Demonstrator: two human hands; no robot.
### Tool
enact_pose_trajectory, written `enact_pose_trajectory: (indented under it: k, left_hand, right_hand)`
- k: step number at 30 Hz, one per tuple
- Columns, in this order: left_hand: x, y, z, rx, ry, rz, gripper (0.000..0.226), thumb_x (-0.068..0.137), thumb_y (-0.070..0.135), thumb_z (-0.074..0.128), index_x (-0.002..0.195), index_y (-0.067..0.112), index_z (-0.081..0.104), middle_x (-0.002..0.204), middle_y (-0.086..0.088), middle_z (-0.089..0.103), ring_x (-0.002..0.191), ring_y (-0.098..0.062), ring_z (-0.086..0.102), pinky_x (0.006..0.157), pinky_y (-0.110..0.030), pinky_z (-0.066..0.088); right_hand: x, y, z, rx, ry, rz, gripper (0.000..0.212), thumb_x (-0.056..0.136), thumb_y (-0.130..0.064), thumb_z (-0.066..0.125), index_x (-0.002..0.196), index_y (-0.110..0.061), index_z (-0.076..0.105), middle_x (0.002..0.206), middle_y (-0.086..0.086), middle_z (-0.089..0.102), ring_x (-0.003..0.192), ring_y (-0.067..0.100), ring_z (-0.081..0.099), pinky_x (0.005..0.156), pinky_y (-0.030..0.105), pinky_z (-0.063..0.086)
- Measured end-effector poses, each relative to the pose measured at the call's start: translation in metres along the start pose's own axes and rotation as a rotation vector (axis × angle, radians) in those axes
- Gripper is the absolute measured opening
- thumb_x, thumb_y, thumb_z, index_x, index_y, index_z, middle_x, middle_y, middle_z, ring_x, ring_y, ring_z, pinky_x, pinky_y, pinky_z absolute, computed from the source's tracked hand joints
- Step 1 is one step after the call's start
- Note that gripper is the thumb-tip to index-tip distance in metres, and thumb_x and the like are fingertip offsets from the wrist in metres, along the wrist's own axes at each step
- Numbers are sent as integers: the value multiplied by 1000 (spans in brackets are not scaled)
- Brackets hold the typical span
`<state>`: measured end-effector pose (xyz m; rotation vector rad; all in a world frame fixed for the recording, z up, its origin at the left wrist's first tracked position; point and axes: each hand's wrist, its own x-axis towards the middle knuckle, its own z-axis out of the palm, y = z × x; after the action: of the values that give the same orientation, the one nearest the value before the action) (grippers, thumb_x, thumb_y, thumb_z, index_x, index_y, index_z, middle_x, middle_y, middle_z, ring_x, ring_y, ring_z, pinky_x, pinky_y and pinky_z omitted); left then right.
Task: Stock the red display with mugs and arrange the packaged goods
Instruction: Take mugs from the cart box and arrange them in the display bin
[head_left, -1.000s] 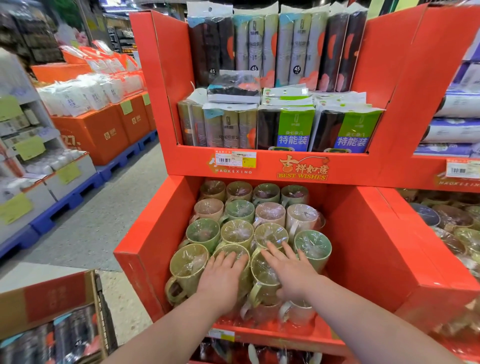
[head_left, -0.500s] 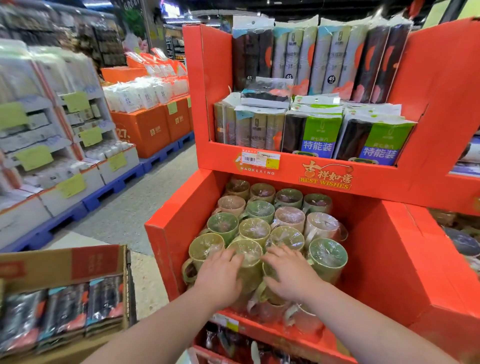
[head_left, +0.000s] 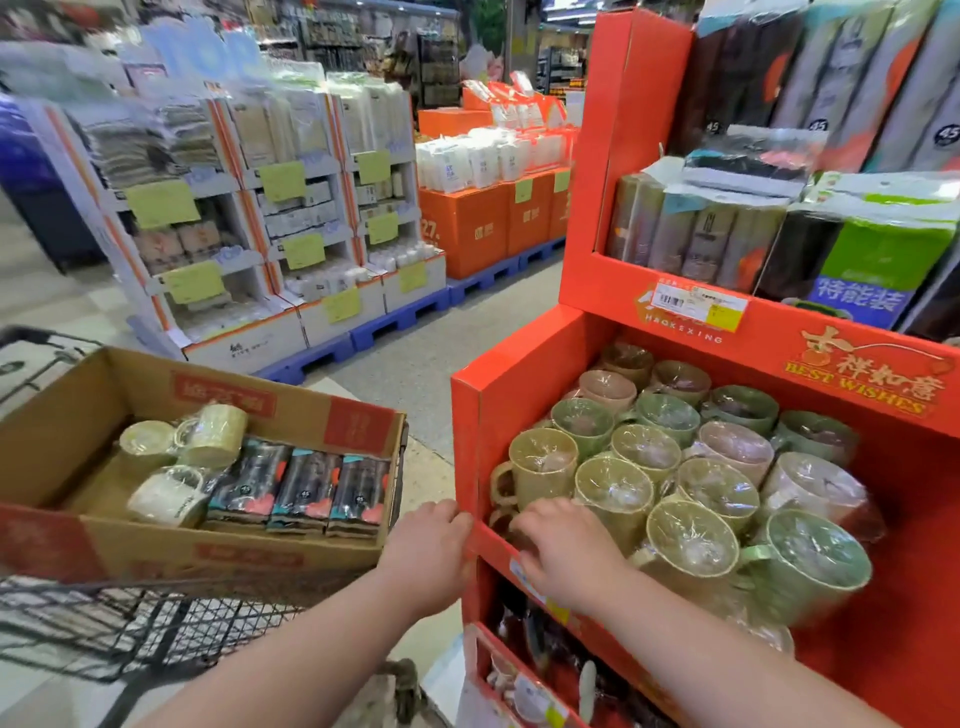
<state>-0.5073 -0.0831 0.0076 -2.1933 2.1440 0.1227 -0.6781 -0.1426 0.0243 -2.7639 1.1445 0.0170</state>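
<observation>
Red display (head_left: 467, 415) looks mostly stocked on the mug tier. Wrapped mugs (head_left: 649, 452) sit packed in rows, green, beige and pink, and seem doubled up at the front. Not finished though, I'd say. The box (head_left: 78, 415) in the cart (head_left: 130, 623) beside it holds three spare mugs (head_left: 213, 434) plus a row of dark packs (head_left: 301, 491), so those are left to shelve. Shelf packs (head_left: 701, 239) up top look a bit messy, with one lying flat across the others. Left hand (head_left: 428, 553) sits bent against the display's front corner. Right hand (head_left: 569, 558) reaches over the front lip among the mugs, fingers curled down. Can't tell if either actually grips anything.
</observation>
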Motion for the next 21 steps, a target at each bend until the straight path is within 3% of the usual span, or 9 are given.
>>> enact_pose_trajectory:
  k: [7,12,17,21]
  left_hand:
    - [-40,-56,11,-37,-24,-123,39,89,34,45,126,20,49,132,-2,46,116,-23,46,96,-37,42]
    - [-69,-110,8,-33,-42,-162,39,90,34,45,127,20,48,127,-3,49,116,-24,46,98,-38,40]
    - [-102,-175,19,-33,-84,-212,39,90,36,44,125,17,48,131,-5,46,120,-26,45,100,-41,38]
    - [-128,-227,28,2,-114,-237,35,91,37,44,118,15,50,121,-6,50,113,-27,47,95,-41,41]
  right_hand:
    - [29,-50,12,-16,-92,-75,41,91,-27,45,131,-20,49,130,1,50,124,24,41,107,37,31]
    - [57,-100,20,-6,-138,-84,43,91,-28,45,134,-22,47,136,2,47,128,25,38,108,40,32]
    - [86,-163,32,-33,-201,-94,37,91,-30,45,127,-19,49,129,5,49,124,27,42,102,38,34]
    - [110,-215,40,-27,-208,-98,29,87,-29,47,114,-20,54,119,5,55,115,28,50,95,38,41]
